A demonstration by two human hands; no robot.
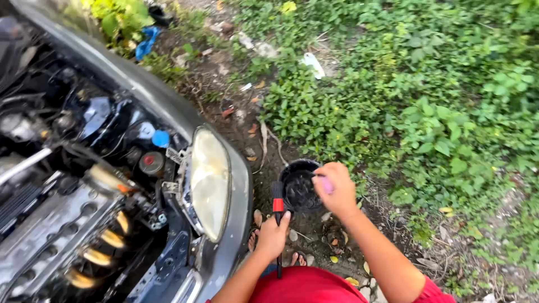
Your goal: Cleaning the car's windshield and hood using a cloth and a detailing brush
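1. My left hand (272,235) is closed around a brush (278,216) with a black handle and a red band. It stands nearly upright, its upper end just beside the rim of a black tub (300,188), its lower end sticking out below my fist.
2. My right hand (336,192) is curled shut over the right edge of the tub, pinching a small pink thing (327,184) between the fingers. I cannot tell what that thing is; most of it is hidden inside my grip.
3. The tub sits on bare dirt (269,146) between the car's front corner and a bank of green weeds (426,101). Its inside looks dark and wet, but I cannot make out what is in it.
4. To my left, the car's cloudy headlight (209,180) and grey fender (132,78) frame an open engine bay (62,185), with yellowed pipes (98,255), a blue cap (160,138) and a red cap (149,160). The bay is cut off at the picture's left and bottom edges.
5. My toes in sandals (298,259) peek out below the hands, mostly hidden by my red shirt (309,286).
6. Bits of litter (312,63) lie in the weeds, too small to identify.
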